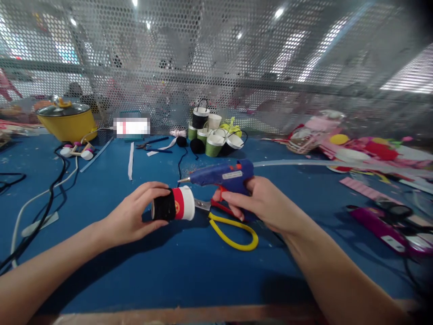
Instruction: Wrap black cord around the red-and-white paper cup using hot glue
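Note:
My left hand grips a paper cup lying on its side, its white rim turned to the right. Black yarn is wound around the cup's lower part, and a red band shows beside it. In my right hand is a blue glue gun, with fingers at its red trigger. Its metal nozzle points left, just above the cup. Scissors with yellow and red handles lie beneath the gun. A black strand runs from a yarn ball toward the cup.
Several small cups stand at the back middle. A yellow pot is at the back left, near black and white cables. Pliers and white strips lie behind my left hand. A purple tool and pink craft pieces are on the right.

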A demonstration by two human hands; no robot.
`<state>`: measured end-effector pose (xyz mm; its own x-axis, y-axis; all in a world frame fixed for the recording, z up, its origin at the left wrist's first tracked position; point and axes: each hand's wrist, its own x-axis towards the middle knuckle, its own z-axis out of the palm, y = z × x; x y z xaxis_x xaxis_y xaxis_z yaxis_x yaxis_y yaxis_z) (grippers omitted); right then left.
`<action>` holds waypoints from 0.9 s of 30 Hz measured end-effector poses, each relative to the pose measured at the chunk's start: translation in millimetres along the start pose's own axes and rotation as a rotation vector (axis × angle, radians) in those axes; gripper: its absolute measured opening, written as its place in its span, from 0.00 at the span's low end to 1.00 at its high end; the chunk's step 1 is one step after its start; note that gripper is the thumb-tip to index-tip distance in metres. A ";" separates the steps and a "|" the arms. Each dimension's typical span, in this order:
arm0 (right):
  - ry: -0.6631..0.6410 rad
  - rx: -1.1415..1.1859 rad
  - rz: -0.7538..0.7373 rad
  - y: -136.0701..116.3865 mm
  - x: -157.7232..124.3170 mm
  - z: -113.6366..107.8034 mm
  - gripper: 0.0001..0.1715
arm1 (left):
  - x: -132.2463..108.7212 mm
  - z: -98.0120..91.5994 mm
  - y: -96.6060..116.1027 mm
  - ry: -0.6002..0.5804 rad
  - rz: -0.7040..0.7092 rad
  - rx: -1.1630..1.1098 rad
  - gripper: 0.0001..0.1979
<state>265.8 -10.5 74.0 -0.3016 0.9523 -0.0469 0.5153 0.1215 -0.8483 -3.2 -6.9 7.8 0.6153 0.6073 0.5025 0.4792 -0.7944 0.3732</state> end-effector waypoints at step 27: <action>0.122 -0.620 -0.163 3.5 -15.7 21.2 0.11 | 3.0 0.2 -1.2 0.026 -0.096 -0.137 0.22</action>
<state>255.4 -30.9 60.6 -0.3404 0.9286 0.1477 0.8491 0.3710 -0.3760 -1.8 -4.2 8.7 0.5535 0.6814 0.4789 0.4441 -0.7279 0.5224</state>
